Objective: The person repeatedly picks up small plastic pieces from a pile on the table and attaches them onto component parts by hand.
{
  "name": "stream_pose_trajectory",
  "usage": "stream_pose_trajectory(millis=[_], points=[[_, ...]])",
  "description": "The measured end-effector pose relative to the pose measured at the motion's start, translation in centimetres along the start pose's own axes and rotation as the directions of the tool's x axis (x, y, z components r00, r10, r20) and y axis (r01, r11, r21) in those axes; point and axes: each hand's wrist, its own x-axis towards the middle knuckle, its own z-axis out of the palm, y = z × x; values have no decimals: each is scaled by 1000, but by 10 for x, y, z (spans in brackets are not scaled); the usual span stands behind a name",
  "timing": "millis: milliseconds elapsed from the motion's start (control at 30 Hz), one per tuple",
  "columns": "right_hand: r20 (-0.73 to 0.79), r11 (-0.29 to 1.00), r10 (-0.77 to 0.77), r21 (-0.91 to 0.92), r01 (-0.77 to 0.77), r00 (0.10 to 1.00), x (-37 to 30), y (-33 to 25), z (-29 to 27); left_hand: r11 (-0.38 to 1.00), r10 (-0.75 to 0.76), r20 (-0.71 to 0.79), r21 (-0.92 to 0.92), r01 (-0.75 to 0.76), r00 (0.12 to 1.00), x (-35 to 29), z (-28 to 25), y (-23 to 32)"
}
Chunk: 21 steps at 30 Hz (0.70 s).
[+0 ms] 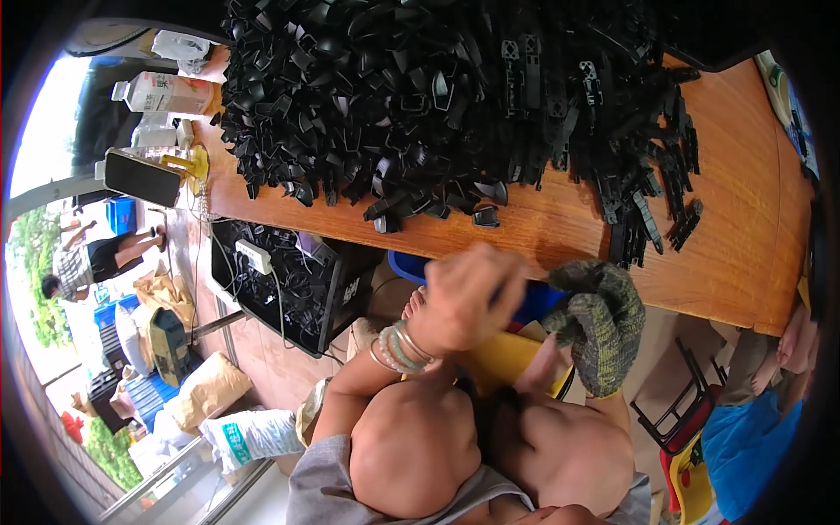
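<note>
My bare left hand [471, 296], with bracelets [398, 348] at the wrist, is raised above my knees just off the table's front edge. Its fingers are curled in and slightly blurred; whatever they hold is hidden. To its right, my right hand [602, 325] wears a grey-green knitted glove. The gloved fingers are bent closed, and I cannot make out anything in them. Beyond both hands, a large heap of small black plastic parts [350, 114] covers much of the table. Longer black strip-shaped parts [643, 219] lie at its right, close to the right hand.
The wooden table [744, 201] has a bottle [166, 93] and a phone on a stand [144, 178] at its left. Below sit a black crate of parts [289, 297] with a power strip [254, 257], and a blue container [407, 266]. Another person [752, 437] sits at right.
</note>
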Motion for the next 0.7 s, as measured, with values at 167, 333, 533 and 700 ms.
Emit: stream_pose_trajectory(millis=[167,333,533,700], points=[[-90,996,10,-86,-18,996,-1,2,-2,930,-177,22,330,160,984,19,-7,-11],[-88,984,-33,-179,17,996,0,-12,-1,987,-156,112,-31,161,981,19,-7,-5],[132,923,-72,-368,116,989,4,5,-10,930,-195,319,-239,278,927,15,-31,4],[175,874,-38,-471,118,984,1,-6,-14,951,-106,261,-256,175,959,20,-17,9]])
